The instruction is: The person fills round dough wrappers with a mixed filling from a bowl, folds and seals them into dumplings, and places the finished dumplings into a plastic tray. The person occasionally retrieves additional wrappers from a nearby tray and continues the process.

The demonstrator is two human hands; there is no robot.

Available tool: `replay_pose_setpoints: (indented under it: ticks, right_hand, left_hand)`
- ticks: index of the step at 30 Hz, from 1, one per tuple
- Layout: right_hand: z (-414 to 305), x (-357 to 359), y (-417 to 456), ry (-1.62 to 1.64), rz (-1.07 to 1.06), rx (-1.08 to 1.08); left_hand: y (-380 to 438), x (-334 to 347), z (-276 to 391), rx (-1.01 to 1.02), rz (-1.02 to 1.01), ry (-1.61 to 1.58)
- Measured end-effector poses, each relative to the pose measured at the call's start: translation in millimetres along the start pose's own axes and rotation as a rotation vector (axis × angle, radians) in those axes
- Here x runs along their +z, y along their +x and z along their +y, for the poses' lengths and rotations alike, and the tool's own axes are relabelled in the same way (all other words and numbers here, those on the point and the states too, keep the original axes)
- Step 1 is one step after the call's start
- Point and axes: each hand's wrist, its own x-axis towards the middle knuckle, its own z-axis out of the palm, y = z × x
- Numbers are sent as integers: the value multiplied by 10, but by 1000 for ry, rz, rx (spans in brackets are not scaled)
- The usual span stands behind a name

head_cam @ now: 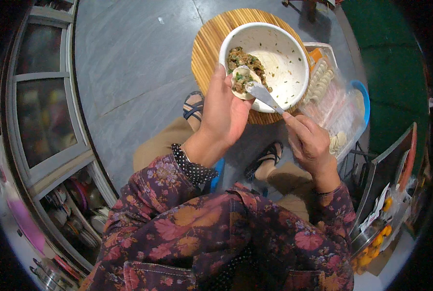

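Note:
A round dumpling wrapper (251, 96) lies in my left hand (222, 109), held over the near left rim of a white bowl (289, 76). Chopped filling with green bits (241, 80) sits on the wrapper. My right hand (309, 142) grips the handle of a pale spoon or spatula (265, 95), whose tip touches the filling. More of the same filling mixture (243, 58) is heaped along the bowl's left side, and smears and green flecks cling to its inner wall. The wrapper and my left hand hide part of the heap.
Under the bowl is a round wooden stool or board (207, 47). To the right, folded dumplings (320, 80) stand in rows beside plastic bags (336, 105) and stacked wrappers (337, 142). A blue-rimmed container (363, 102) is behind them. A glass-fronted cabinet (45, 120) lines the left.

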Motion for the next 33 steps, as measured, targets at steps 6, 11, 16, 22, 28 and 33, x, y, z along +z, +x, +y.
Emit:
replay_pose_setpoints:
  ticks: [6,11,16,22,28,33]
  right_hand:
    - [39,32,-22,-38,-111,-17]
    - [24,25,-11,-87,-112,-5]
    - [11,4,21,-44,-48,6]
    - [50,71,39,-83,-87,-47]
    - [71,-14,36,-16,-35,43]
    - [215,68,0,-74,-91,187]
  left_hand:
    - [-44,70,-7,-49,-3,-16]
    - [-44,51,7,-48,-2,-42]
    - [-1,20,38,-22,13,-10]
    - [-31,55,14,-60,-2,-28]
    - [3,11,69,-16,28,-5]
    - [6,-47,120,51,52,15]
